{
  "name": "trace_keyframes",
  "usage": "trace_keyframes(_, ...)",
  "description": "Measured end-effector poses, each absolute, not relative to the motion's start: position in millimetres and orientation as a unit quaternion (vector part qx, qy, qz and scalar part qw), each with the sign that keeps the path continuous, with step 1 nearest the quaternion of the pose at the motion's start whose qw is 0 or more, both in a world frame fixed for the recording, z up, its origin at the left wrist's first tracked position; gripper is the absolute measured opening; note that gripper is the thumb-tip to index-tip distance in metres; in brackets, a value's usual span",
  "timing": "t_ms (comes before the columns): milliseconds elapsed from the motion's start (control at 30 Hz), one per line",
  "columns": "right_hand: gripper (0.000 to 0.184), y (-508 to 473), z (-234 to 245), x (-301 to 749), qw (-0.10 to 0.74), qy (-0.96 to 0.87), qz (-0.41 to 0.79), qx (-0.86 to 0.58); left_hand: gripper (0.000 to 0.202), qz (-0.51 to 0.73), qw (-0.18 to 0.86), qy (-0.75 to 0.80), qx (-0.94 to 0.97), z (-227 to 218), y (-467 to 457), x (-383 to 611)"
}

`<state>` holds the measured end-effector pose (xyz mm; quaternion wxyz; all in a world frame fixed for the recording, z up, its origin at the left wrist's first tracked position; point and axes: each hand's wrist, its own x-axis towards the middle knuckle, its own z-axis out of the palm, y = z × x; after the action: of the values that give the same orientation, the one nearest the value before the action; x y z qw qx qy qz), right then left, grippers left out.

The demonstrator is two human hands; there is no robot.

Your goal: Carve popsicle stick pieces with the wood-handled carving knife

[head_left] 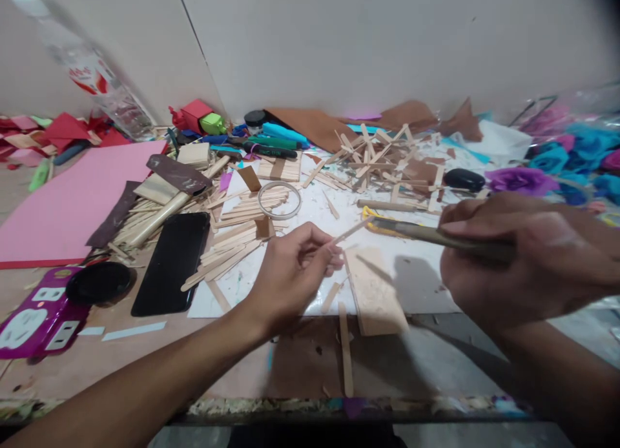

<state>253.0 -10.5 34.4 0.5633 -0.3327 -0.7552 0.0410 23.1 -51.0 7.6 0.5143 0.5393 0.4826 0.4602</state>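
Note:
My left hand (290, 274) pinches a thin wooden stick (351, 230) between thumb and fingers, holding it up at a slant above the white work sheet (314, 209). My right hand (513, 261) is closed round the handle of a utility knife (411, 228), whose yellow-tipped front end points left and meets the upper end of the stick. Below both hands lies a flat panel of glued sticks (375, 293). Loose craft sticks (237, 241) are scattered to the left.
A black phone (172, 262), a black lid (99, 282) and a purple power strip (39, 319) sit at the left. A pink sheet (72, 196), a tape ring (279, 199), a pile of stick offcuts (382, 157), paper flowers (571, 157) and a plastic bottle (92, 80) surround them.

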Motion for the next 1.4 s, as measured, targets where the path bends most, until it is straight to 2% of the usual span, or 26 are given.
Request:
trace_keyframes(100,0.042,-2,41,244,0.682,-0.663,-0.063,-0.302,0.008,0.431,0.296,0.457,0.72,8,-51,12)
trace_keyframes(167,0.041,0,45,238,0.686,-0.657,-0.103,-0.296,0.012,0.413,0.199,0.412,0.788,10,-51,8)
trace_keyframes(233,0.038,2,47,238,0.649,-0.691,-0.089,-0.307,0.017,0.409,0.154,0.381,0.815,11,-52,6)
trace_keyframes(300,0.032,4,49,240,0.607,-0.731,-0.05,-0.308,0.019,0.418,0.135,0.364,0.821,12,-53,6)
trace_keyframes(367,0.024,8,49,244,0.596,-0.762,-0.031,-0.252,0.022,0.438,0.125,0.351,0.818,13,-56,6)
trace_keyframes(400,0.025,10,49,245,0.553,-0.791,-0.006,-0.262,0.025,0.449,0.12,0.342,0.817,14,-58,6)
trace_keyframes(433,0.022,12,48,246,0.555,-0.801,-0.006,-0.225,0.027,0.458,0.112,0.335,0.816,14,-60,6)
trace_keyframes(533,0.015,14,48,248,0.491,-0.849,0.03,-0.195,0.028,0.464,0.072,0.323,0.822,17,-63,6)
trace_keyframes(700,0.005,6,52,249,0.418,-0.889,0.085,-0.167,0.019,0.475,-0.001,0.277,0.835,16,-54,4)
trace_keyframes(767,0.009,2,54,250,0.398,-0.898,0.088,-0.165,0.015,0.489,-0.021,0.254,0.834,15,-51,5)
trace_keyframes(900,0.007,0,56,251,0.344,-0.921,0.083,-0.161,0.011,0.484,-0.016,0.258,0.836,15,-51,6)
trace_keyframes(1267,0.009,1,47,248,0.322,-0.93,0.033,-0.174,0.022,0.506,-0.006,0.262,0.822,8,-56,12)
trace_keyframes(1400,0.01,2,48,249,0.29,-0.939,0.06,-0.174,0.021,0.497,0.003,0.282,0.821,6,-59,14)
